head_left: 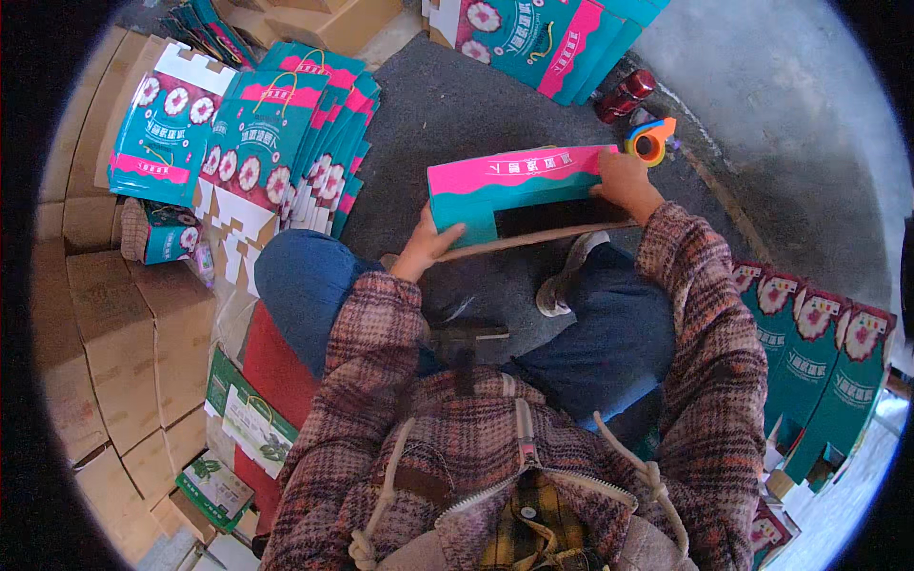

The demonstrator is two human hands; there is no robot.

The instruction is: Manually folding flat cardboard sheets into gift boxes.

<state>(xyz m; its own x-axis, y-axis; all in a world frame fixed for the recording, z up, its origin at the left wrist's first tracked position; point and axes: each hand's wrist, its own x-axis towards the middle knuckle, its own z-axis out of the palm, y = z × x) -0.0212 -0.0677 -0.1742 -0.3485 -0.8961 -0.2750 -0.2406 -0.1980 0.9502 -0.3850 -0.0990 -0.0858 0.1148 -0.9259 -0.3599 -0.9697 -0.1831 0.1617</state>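
Note:
Between my two hands is a teal and pink cardboard gift box, held over the dark mat in front of my knees. A dark opening shows along its near side, with a brown cardboard edge below it. My left hand grips the lower left corner, thumb on the front. At the right end my right hand is closed around the upper corner; some of its fingers are hidden behind the box. Just beyond that hand lies an orange and blue tape dispenser, and a dark red can is farther back.
Flattened teal and pink boxes are stacked at the left. More flat boxes lie at the far side. Brown cartons line the left edge. Several standing teal boxes are at my right. Green and white boxes sit at the lower left.

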